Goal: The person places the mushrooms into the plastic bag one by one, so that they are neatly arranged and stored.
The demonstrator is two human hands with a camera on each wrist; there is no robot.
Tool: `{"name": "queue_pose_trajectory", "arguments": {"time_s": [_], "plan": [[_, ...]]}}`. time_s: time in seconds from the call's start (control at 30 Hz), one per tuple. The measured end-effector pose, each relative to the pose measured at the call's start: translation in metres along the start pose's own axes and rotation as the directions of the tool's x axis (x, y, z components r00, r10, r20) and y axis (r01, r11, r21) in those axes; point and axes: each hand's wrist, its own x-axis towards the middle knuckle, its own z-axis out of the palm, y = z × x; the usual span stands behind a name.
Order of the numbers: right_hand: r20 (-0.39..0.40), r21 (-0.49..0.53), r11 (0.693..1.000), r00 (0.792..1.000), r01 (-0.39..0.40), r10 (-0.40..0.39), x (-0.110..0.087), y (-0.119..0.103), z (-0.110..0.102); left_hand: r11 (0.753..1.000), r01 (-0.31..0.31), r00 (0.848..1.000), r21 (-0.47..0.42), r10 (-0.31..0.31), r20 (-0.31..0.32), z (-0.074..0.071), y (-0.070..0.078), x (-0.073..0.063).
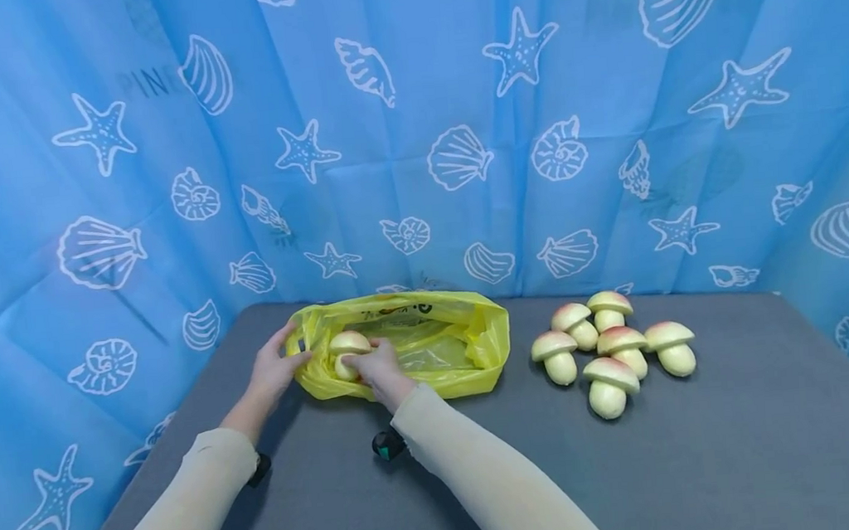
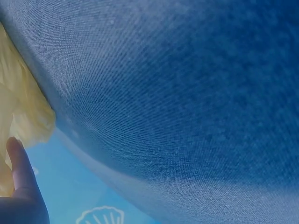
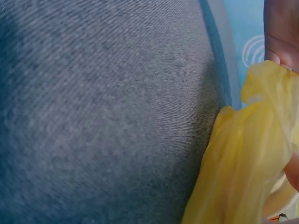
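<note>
A yellow plastic bag (image 1: 486, 339) lies on its base with its mouth spread wide, at the left of the table in the head view. My left hand (image 1: 271, 370) pinches the bag's left rim; in the left wrist view one finger (image 2: 22, 172) shows against the yellow plastic. At the bag's left end, my right hand (image 1: 386, 371) holds a mushroom (image 1: 350, 342) with a pale stem and pink-tinged cap, within the opening. The right fingertips are partly hidden by the mushroom and the bag. In the right wrist view, the bag (image 3: 238, 163) covers most of the right hand.
Several similar mushrooms (image 1: 611, 375) stand or lean in a cluster right of the bag, on the grey table (image 1: 745, 439). A blue curtain (image 1: 417, 174) with white shells and starfish hangs behind the table and at its sides. Dark wrist devices (image 1: 388, 444) sit under the forearms.
</note>
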Motion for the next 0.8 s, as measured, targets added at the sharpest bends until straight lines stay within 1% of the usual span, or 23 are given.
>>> {"name": "queue_pose_trajectory", "arguments": {"time_s": [0.17,0.23,0.43,0.63,0.8], "plan": [[0.028,-0.125,0.992,1.0,-0.005,0.008,0.004,0.001,0.0,1.0,-0.001,1.0,0.002,0.001,0.01,-0.001,0.001,0.0],[0.045,-0.157,0.988,0.999,-0.009,0.016,0.005,0.002,-0.001,1.0,0.002,1.0,0.005,-0.002,0.008,0.0,0.0,0.0],[0.07,-0.171,0.985,0.997,-0.021,0.034,0.004,0.003,-0.004,1.0,0.021,1.0,0.015,-0.021,-0.001,0.003,-0.001,0.002],[0.097,-0.208,0.978,0.995,-0.007,0.028,-0.001,-0.002,-0.006,1.0,0.013,1.0,0.006,-0.013,-0.009,0.002,0.002,0.003],[0.076,-0.172,0.984,0.995,-0.049,0.062,0.001,-0.008,-0.007,1.0,0.02,1.0,0.005,-0.02,-0.009,0.006,0.002,0.002]]}}
